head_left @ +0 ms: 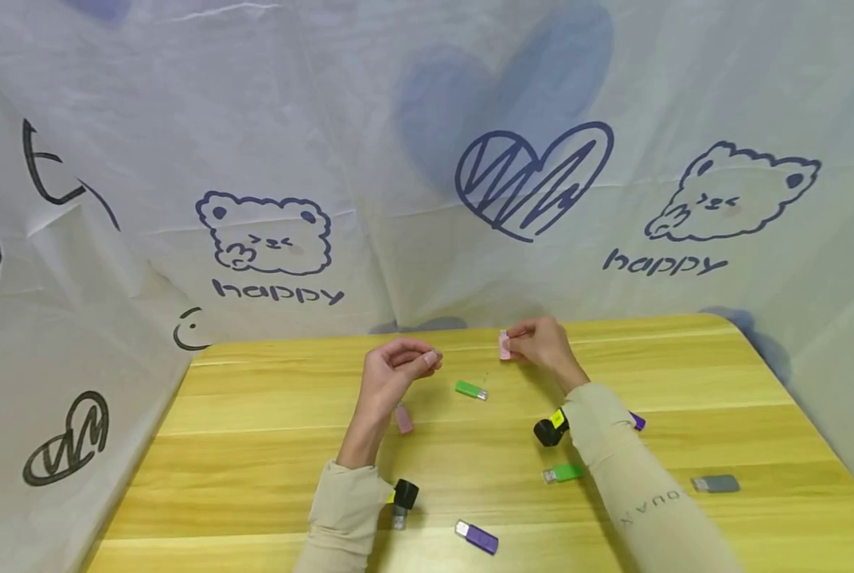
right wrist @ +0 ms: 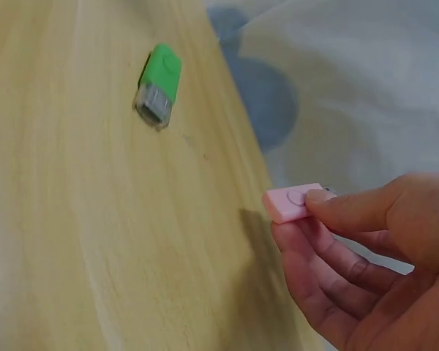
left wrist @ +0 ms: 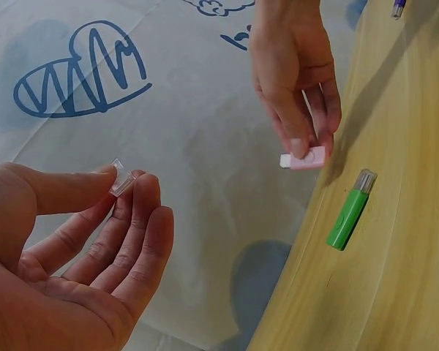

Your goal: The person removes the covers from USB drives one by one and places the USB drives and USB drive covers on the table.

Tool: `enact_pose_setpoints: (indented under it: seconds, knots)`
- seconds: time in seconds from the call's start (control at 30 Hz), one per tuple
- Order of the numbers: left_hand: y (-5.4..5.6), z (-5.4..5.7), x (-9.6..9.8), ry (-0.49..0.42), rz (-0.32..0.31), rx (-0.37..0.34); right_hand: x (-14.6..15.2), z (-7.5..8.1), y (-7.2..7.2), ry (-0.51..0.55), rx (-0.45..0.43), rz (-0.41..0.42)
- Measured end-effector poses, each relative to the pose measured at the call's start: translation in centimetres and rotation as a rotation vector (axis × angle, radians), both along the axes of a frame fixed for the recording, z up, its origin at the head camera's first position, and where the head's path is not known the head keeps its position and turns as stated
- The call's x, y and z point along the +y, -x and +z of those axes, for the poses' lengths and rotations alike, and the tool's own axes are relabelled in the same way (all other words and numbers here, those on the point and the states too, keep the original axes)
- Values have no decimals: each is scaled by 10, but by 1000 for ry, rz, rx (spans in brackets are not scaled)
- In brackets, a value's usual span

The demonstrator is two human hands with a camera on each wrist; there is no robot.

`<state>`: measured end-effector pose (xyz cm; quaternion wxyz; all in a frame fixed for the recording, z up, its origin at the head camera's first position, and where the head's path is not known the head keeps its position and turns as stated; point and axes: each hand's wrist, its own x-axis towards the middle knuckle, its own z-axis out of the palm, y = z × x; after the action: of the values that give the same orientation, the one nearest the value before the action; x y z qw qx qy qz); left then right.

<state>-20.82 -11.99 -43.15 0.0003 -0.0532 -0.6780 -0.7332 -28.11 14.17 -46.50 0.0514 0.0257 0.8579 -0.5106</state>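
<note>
Between the thumb and fingers of my right hand (head_left: 541, 348) is a pink USB flash drive (head_left: 504, 346), its metal plug bare in the left wrist view. My left hand (head_left: 392, 372) pinches a small clear plastic cap (left wrist: 122, 178), seen above the palm in the left wrist view. Both hands are raised over the far part of the table, with the cap and the drive apart. A green USB flash drive (head_left: 472, 390) with a clear cap over its plug lies on the table between them. Beside the left wrist lies another pink USB flash drive (head_left: 403, 419), partly covered.
On the wooden table (head_left: 255, 446) lie a second green drive (head_left: 564, 473), a purple drive (head_left: 477, 537) and a grey drive (head_left: 717, 483). The right sleeve partly hides another purple drive (head_left: 637, 421). A grey drive (head_left: 399, 520) shows below the left wrist camera. White printed cloth (head_left: 398, 263) stands behind.
</note>
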Motion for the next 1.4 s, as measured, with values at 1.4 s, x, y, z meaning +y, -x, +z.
enact_pose_setpoints:
  seconds: [1.4]
  knots:
    - [0,-11,8,41,-65,-23,8,24,-40,-178,193,27]
